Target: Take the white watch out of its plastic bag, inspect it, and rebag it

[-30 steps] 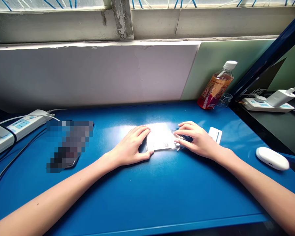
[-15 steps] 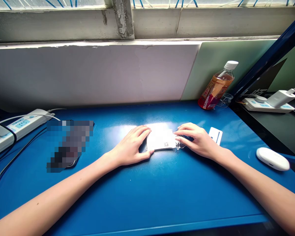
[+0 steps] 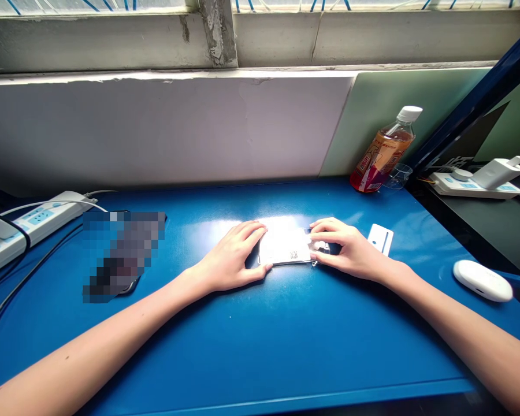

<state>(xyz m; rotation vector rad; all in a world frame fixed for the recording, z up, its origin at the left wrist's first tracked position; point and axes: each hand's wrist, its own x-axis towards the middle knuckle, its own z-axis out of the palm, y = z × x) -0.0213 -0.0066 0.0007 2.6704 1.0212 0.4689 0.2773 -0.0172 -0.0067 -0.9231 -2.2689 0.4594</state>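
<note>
A flat white packet point(image 3: 281, 245) with a small printed code on its lower right lies on the blue table, partly washed out by glare. My left hand point(image 3: 234, 257) grips its left end, thumb at the near edge and fingers at the far edge. At the other end, my right hand point(image 3: 346, 245) has thumb and fingers closed around the clear plastic wrapping point(image 3: 323, 247) that sticks out there. Something whitish shows between those fingers, too small to make out. A white card point(image 3: 380, 238) with a dark stripe lies just beyond my right wrist.
To the left are a blurred dark phone point(image 3: 130, 254), a white power strip point(image 3: 47, 216) and black cables. A drink bottle point(image 3: 383, 150) leans at the back right near a clear round item point(image 3: 398, 176). A white oval case point(image 3: 482, 281) sits at the right edge.
My right fingers have shifted slightly at the packet's right end, and the thumb has moved in closer under the plastic. My left hand and the packet stay put.
</note>
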